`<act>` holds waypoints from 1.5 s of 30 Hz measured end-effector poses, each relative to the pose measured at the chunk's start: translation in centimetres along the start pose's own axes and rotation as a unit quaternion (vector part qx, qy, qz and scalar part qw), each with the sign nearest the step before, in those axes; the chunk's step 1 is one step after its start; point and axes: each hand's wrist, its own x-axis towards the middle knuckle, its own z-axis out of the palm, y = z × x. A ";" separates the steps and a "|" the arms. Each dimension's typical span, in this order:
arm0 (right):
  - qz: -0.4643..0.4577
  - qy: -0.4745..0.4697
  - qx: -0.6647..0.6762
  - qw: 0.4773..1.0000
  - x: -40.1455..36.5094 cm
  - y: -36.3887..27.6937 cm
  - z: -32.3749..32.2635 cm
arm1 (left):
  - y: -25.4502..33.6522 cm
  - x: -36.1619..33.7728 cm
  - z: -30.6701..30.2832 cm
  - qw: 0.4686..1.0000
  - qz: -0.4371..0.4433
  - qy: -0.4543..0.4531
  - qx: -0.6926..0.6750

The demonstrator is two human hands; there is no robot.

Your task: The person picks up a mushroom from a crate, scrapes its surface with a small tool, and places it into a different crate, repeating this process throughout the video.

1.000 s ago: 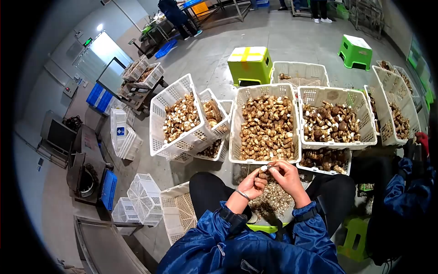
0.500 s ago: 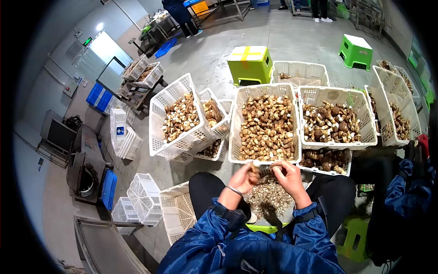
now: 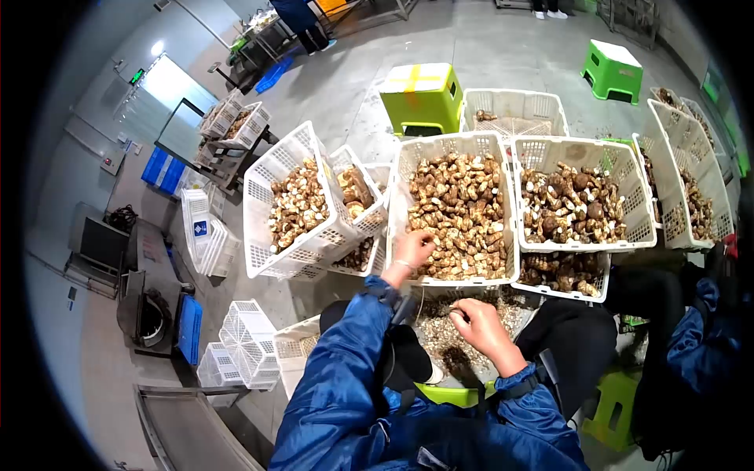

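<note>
Grey floor (image 3: pixel 353 86) bore the white crate (image 3: pixel 452 146), its mushrooms (image 3: pixel 463 204) forward of both hands; left hand (image 3: pixel 415 248), nearer, hung over its near-left corner, right hand (image 3: pixel 481 326) curled outside; neither's grasp was discernible.

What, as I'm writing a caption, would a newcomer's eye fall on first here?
Probably the white crate heaped with brown mushrooms at the centre, the left hand over its near left part. Behind it stands a yellow-green stool with yellow tape across its top; a brighter green stool stands further right.
</note>
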 end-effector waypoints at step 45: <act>0.088 0.019 0.158 0.983 -1.3 -1.3 -1.3 | 12.7 -20.3 -2.4 0.937 0.009 0.061 -0.344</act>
